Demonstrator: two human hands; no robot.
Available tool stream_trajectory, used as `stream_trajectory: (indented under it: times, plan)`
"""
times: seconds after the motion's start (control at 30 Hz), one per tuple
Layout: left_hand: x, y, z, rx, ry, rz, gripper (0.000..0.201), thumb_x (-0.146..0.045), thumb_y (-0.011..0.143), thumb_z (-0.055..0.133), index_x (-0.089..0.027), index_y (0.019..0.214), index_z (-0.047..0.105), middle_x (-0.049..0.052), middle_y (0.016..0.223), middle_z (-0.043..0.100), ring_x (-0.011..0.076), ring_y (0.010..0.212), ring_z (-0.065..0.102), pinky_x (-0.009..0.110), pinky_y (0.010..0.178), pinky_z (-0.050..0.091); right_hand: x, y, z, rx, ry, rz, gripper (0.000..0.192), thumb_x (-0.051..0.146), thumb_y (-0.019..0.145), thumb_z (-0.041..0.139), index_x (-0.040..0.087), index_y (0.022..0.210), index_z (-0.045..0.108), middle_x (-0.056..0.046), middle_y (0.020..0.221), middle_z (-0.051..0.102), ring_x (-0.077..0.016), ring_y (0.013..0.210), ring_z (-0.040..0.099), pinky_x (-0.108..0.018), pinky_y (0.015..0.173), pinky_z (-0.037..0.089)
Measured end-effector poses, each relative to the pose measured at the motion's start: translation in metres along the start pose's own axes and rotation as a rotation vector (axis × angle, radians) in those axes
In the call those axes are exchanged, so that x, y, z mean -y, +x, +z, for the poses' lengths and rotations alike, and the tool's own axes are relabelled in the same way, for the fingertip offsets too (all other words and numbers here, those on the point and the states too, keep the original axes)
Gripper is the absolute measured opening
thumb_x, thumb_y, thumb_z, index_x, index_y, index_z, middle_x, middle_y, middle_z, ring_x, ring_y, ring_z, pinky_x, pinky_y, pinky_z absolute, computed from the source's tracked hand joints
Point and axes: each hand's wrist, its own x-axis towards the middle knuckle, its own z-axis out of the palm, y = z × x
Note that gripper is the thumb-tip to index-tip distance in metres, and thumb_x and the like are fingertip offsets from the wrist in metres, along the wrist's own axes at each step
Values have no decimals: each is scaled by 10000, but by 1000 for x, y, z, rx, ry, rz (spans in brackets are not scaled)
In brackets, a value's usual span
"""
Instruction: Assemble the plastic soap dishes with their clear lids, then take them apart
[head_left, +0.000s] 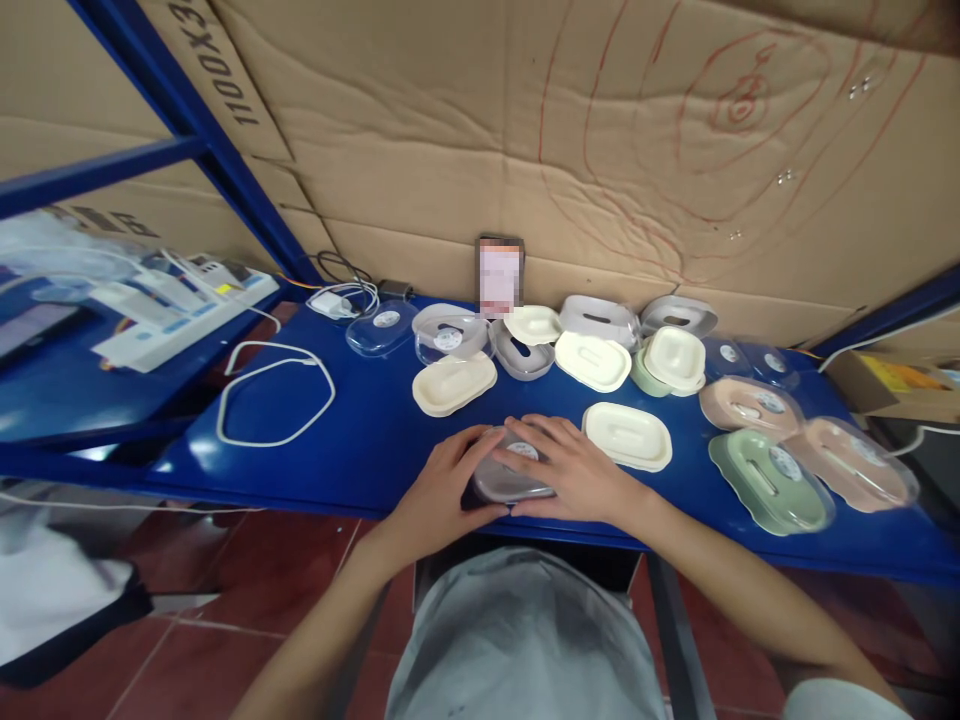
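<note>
At the table's front edge sits a grey plastic box [514,487] with a clear lid and a round label. My left hand [448,490] wraps its left side, thumb along the near edge. Across the lid from the right lie the spread fingers of my right hand [576,468], with its thumb at the near side. Both hands grip the box, and they cover much of it. Just right of my right hand lies a cream oval tray [628,436]. Another cream tray [454,384] rests beyond my left hand.
Farther back are grey boxes [598,318], cream pieces [592,361] and a clear lid [381,328]. A green lidded box [769,482] and two pink ones [855,465] stand right. A phone [500,277] leans on the cardboard; a white cable [276,442] loops left.
</note>
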Motion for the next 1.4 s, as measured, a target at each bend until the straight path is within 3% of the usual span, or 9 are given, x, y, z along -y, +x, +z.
stream_trajectory:
  times: [0.2,0.3,0.53,0.73,0.87,0.97,1.1,1.23,1.4]
  plan:
    - [1,-6,0,-71,93,19,821,-468,915,843,-360,1627,448,126,1567,546,364,1420,569,543,1175,510,-4,0,-3,-110,319,37,870,635,1001,668,174,1676,371,-228,1652,473,-323,1568,419,-531,1245,412]
    - [12,-25,-10,-136,203,-18,796,-540,927,806,-389,1623,450,109,1547,582,387,1370,606,579,1131,529,-20,-7,-17,-97,312,130,671,560,1055,610,218,1617,474,-188,1612,538,-322,1525,480,-532,1219,437]
    - [50,-82,-59,-349,261,-197,713,-591,1024,641,-316,1636,399,140,1582,539,405,1440,557,633,1201,466,-64,-31,-29,38,-111,616,336,399,1107,511,190,1119,774,-120,1045,792,-273,908,749,-413,881,545]
    - [60,-67,-63,-482,399,-243,748,-513,1042,622,-275,1681,313,206,1740,310,493,1586,363,715,1225,391,-51,-12,-23,-4,-42,463,360,385,1128,462,205,1293,727,-111,1144,785,-269,1037,740,-391,899,559]
    - [21,-42,-36,-600,528,-143,756,-304,997,701,-360,1663,348,163,1773,252,489,1589,352,737,1226,360,-62,25,-18,-52,19,386,413,328,1107,488,183,1466,630,-171,1448,684,-333,1249,668,-503,1040,531]
    - [-25,-15,-1,-330,412,153,750,-205,1022,611,-363,1686,300,137,1663,474,359,1498,517,590,1216,446,-79,54,-12,7,149,451,285,280,1042,597,177,1273,730,-183,1301,743,-348,1209,680,-506,1046,516]
    - [-68,36,46,102,326,450,681,-435,1064,625,-259,1665,357,145,1714,434,335,1574,433,554,1265,390,-91,64,-14,-52,306,491,196,306,1050,565,211,1006,731,-111,1021,771,-271,1014,727,-396,936,535]
    - [-81,70,62,128,349,496,545,-461,1063,652,-200,1523,522,145,1510,627,324,1466,533,552,1260,363,-94,31,-27,-211,527,624,337,516,1084,449,226,1136,612,-14,811,688,-192,752,692,-323,749,553]
    - [-69,50,41,114,382,473,173,-266,1079,621,-214,1241,654,74,1188,712,265,1171,663,436,1003,499,-95,-17,-36,-313,732,831,519,679,1056,378,234,1290,506,90,630,488,-158,484,535,-271,488,433]
